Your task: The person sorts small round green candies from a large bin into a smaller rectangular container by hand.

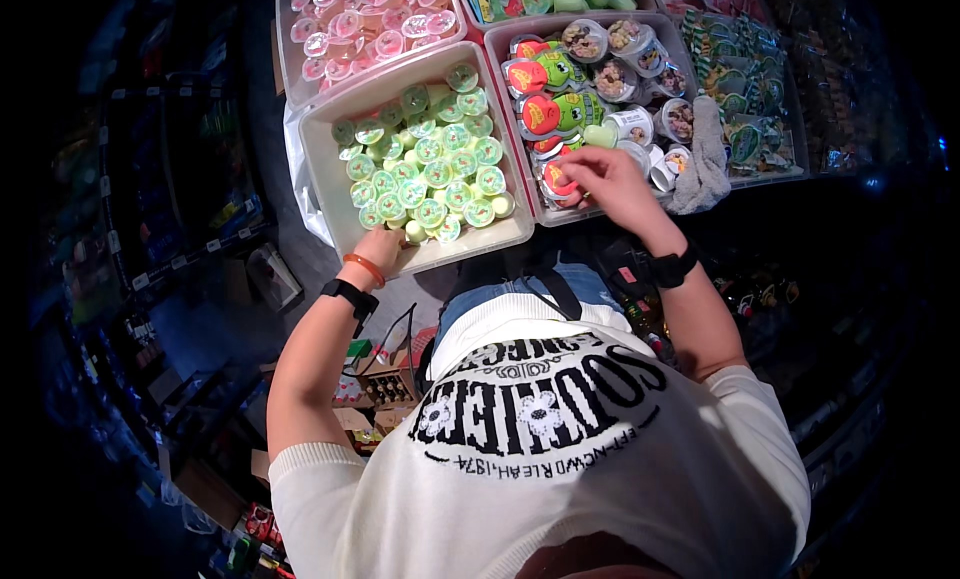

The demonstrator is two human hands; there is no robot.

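Note:
My left hand (378, 251) is at the near left corner of a white plastic tub (325, 169) full of small green jelly cups (430, 174) with clear printed lids. Its fingers bend down beside the nearest cups and are mostly hidden. To the right, my right hand (608, 182) hovers over a second tub (525, 184), its fingers bent and drawn together. Just under them lies a round red-lidded pack (556, 179); whether they grip anything is hard to see. A pale green cup (600, 136) lies just beyond that hand.
Snack cups with coloured bits (585, 41) and red-and-green packs (541, 115) fill the second tub. A grey cloth (704, 159) hangs over its right edge. Pink jelly cups (365, 24) fill a tub behind; striped packs (745, 99) lie right. Cardboard boxes (388, 386) stand on the floor below.

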